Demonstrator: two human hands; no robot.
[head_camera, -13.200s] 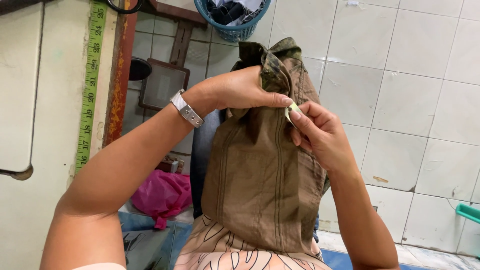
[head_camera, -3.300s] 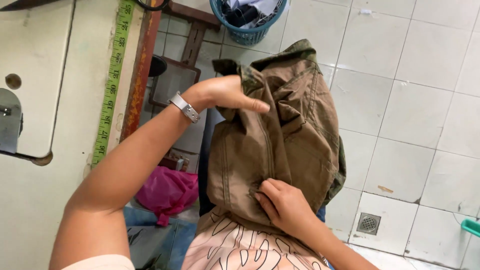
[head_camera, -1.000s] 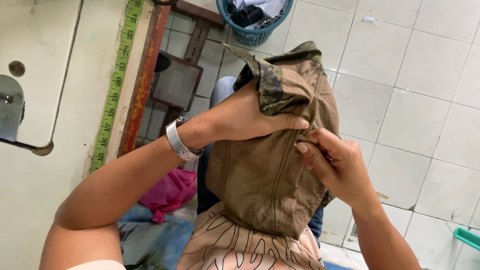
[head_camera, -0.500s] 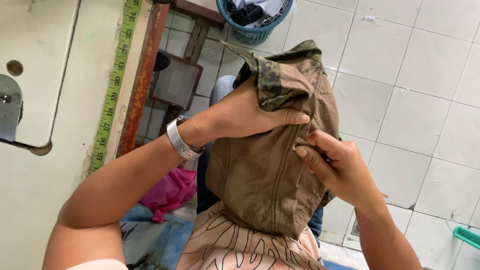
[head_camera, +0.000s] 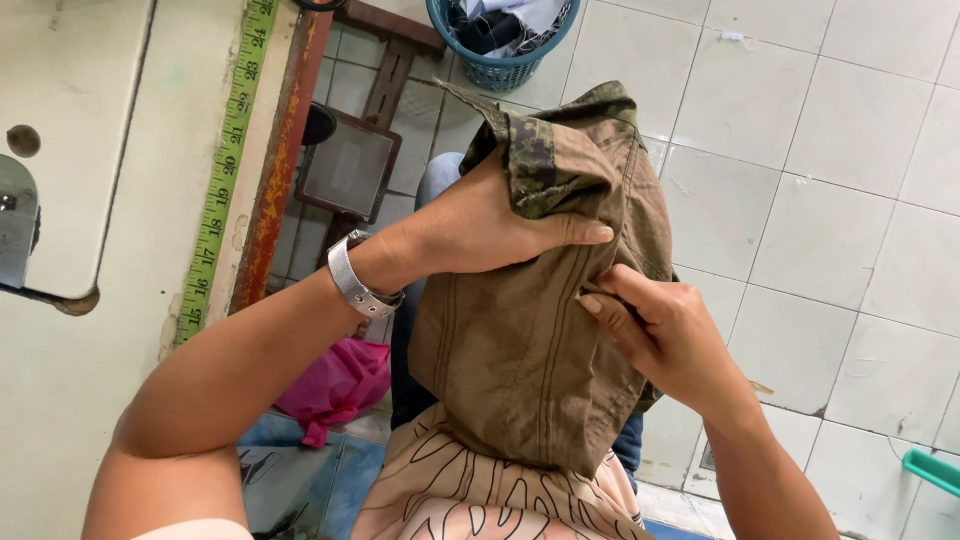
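Observation:
An olive-brown garment (head_camera: 530, 350) with a camouflage-patterned cuff (head_camera: 535, 160) hangs over my lap. My left hand (head_camera: 480, 225), with a silver watch (head_camera: 355, 280) on its wrist, grips the garment's upper part just below the cuff. My right hand (head_camera: 665, 335) pinches the fabric at a seam on the garment's right edge, fingertips close to my left hand's. A small dark thing shows between my right fingers; I cannot tell what it is.
A cream sewing table (head_camera: 90, 200) with a yellow-green tape measure (head_camera: 225, 160) along its edge is at the left. A blue basket (head_camera: 505, 40) of cloth stands on the white tiled floor at the top. A pink cloth (head_camera: 335, 385) lies below the table.
My right hand came up from the garment's lower part to its right edge and now pinches the seam. My left hand keeps its grip near the cuff.

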